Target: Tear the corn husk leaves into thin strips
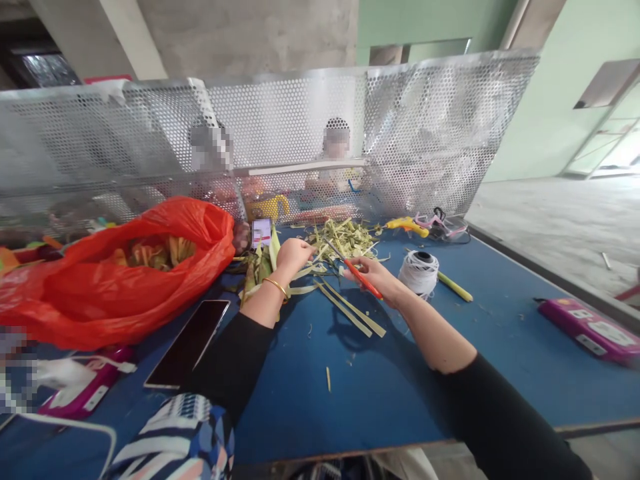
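Note:
My right hand (pixel 374 275) grips a pair of red-handled scissors (pixel 361 275), their metal blades angled up and left over a heap of pale green leaf scraps (pixel 350 239). Just left of the blades, my left hand (pixel 295 256) is closed in a pinch; what lies between its fingertips is too small to make out. Long leaf strips (pixel 350 310) rest on the blue table below both hands. Behind my left wrist lies a bunch of green and brown husk-like leaves (pixel 257 270).
A red plastic bag (pixel 120 303) with dried leaves fills the left. Around stand a dark phone (pixel 187 343), a white twine spool (pixel 419 275), a green stalk (pixel 455 287), a yellow glue gun (pixel 409 227) and a purple power strip (pixel 590 330). A perforated metal screen (pixel 425 133) borders the back, people beyond.

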Available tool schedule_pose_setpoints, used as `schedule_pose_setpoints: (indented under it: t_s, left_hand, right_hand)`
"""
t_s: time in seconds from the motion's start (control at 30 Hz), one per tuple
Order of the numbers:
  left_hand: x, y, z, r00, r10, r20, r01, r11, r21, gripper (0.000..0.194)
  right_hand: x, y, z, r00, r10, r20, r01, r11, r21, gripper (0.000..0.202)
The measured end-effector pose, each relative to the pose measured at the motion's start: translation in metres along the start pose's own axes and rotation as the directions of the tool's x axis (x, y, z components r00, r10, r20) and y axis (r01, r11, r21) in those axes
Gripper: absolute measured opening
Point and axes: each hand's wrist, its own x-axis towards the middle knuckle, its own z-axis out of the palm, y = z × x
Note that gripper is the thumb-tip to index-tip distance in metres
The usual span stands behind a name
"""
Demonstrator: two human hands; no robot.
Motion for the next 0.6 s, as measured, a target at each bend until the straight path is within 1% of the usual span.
schedule_pose_setpoints:
  t_s: [0.1, 0.2, 0.27, 0.33, 0.4, 0.47, 0.6]
  left_hand:
    - [-0.004, 0.006, 0.004, 0.999, 0.045, 0.01, -0.045, 0.999, 0.026, 0.026]
    - [-0.008, 0.015, 0.007, 0.996, 0.094, 0.007, -0.094, 0.991, 0.094, 0.026]
    - [-0.011, 0.022, 0.007, 0.995, 0.104, 0.009, -0.104, 0.986, 0.13, 0.025]
    - [-0.013, 0.027, 0.008, 0.995, 0.095, 0.011, -0.096, 0.987, 0.125, 0.025]
    - [-0.012, 0.029, 0.008, 0.998, 0.069, 0.009, -0.07, 0.997, 0.046, 0.023]
    - [-0.011, 0.028, 0.009, 0.999, 0.034, 0.011, -0.033, 0.997, -0.072, 0.023]
    - [-0.009, 0.025, 0.011, 0.999, -0.025, 0.049, 0.037, 0.965, -0.26, 0.026]
  right_hand:
    - [0.0, -0.001, -0.001, 0.999, -0.029, 0.015, 0.03, 0.999, -0.02, 0.052]
    - [0.001, 0.0, -0.003, 1.0, -0.016, 0.014, 0.017, 1.0, -0.02, 0.052]
    - [0.002, 0.002, -0.004, 1.0, -0.005, -0.001, 0.005, 1.0, -0.027, 0.052]
    - [0.004, 0.004, -0.005, 1.0, -0.004, -0.017, 0.004, 0.999, -0.042, 0.051]
    - [0.005, 0.006, -0.007, 1.0, -0.01, -0.025, 0.009, 0.998, -0.061, 0.05]
    - [0.006, 0.007, -0.008, 0.999, -0.022, -0.03, 0.02, 0.996, -0.085, 0.049]
    - [0.007, 0.006, -0.013, 0.999, -0.016, -0.046, 0.011, 0.996, -0.091, 0.051]
